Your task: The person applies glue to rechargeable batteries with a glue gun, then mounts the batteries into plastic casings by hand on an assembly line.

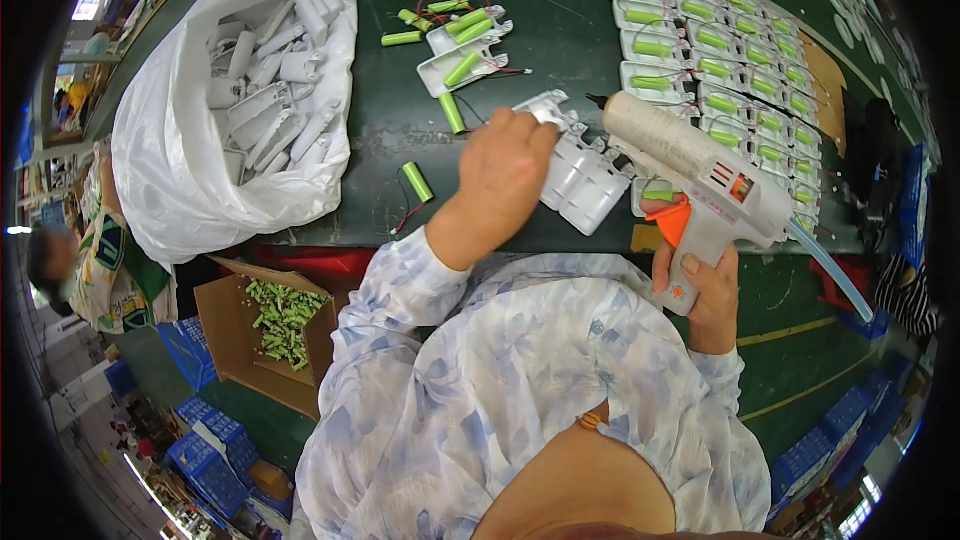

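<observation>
My right hand (705, 290) is wrapped round the grip of a white hot glue gun (690, 155), a finger at its orange trigger. The black nozzle points left, above a group of white plastic casings (590, 180). My left hand (505, 175) is closed, its fingers curled at the edge of a white plastic casing (548, 108); its fingertips are partly hidden. Just beyond this hand lies a green battery cell (452, 113). Another green cell with wires (417, 182) rests to the left. Farther back, two casings (455, 70) hold green cells.
A white sack (335, 130) full of white casings stands at the left of the dark green table (390, 140). Rows of casings with green cells (715, 70) cover the right side. Below left is a cardboard box (235, 325) of small green pieces. A person (95, 240) is at far left.
</observation>
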`<state>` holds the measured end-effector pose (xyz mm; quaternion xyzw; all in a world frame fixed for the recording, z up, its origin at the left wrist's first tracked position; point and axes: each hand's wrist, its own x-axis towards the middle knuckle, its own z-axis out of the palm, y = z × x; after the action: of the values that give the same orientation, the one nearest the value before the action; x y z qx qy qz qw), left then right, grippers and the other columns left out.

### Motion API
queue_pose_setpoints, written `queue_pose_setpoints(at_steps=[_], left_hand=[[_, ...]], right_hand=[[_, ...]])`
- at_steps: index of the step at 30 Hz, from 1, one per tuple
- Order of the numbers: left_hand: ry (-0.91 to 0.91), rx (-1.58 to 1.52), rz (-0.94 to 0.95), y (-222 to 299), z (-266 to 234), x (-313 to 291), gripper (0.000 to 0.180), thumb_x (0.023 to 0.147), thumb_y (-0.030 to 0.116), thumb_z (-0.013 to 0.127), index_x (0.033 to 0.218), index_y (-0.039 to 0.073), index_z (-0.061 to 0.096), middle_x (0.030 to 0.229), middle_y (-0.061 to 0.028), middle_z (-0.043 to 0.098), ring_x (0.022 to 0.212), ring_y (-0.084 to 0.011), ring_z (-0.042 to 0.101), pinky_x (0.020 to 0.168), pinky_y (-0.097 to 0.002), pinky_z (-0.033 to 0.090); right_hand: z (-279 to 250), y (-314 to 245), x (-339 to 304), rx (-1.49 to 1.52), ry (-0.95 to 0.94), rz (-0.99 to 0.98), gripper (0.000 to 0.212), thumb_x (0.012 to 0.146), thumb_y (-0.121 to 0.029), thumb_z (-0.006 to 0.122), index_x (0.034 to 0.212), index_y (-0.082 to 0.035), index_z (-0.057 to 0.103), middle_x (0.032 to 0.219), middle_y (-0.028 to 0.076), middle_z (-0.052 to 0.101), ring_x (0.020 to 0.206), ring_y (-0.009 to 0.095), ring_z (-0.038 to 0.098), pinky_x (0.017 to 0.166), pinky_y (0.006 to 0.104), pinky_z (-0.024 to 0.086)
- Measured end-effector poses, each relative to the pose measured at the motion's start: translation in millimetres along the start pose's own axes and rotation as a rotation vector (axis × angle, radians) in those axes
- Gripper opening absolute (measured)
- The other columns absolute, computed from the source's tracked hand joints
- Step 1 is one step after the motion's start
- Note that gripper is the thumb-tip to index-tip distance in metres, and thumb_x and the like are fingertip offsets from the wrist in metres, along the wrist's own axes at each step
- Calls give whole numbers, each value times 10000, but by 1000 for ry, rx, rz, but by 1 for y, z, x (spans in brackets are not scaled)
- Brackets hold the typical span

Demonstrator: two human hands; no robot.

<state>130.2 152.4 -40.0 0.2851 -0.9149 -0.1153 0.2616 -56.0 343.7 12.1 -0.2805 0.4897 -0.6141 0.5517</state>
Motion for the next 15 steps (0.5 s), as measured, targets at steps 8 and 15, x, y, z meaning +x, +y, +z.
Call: queue_pose_setpoints(at_steps=[8, 15], left_hand=[[46, 141, -140, -62, -45, -9, 210, 748, -10, 660, 927, 92, 704, 858, -78, 601, 831, -282, 605, 690, -384, 511], [-145, 271, -164, -73, -65, -13, 218, 661, 49, 793, 853, 66, 689, 926, -79, 574, 890, -274, 578, 731, -374, 495]], right_hand=[[8, -6, 12, -75, -13, 54, 603, 817, -175, 628, 1323, 102, 449, 1297, 249, 584, 623, 161, 607, 588, 283, 504], [15, -9, 18, -252, -25, 158, 521, 854, -164, 605, 1303, 65, 471, 1111, 218, 648, 571, 147, 547, 534, 273, 435]])
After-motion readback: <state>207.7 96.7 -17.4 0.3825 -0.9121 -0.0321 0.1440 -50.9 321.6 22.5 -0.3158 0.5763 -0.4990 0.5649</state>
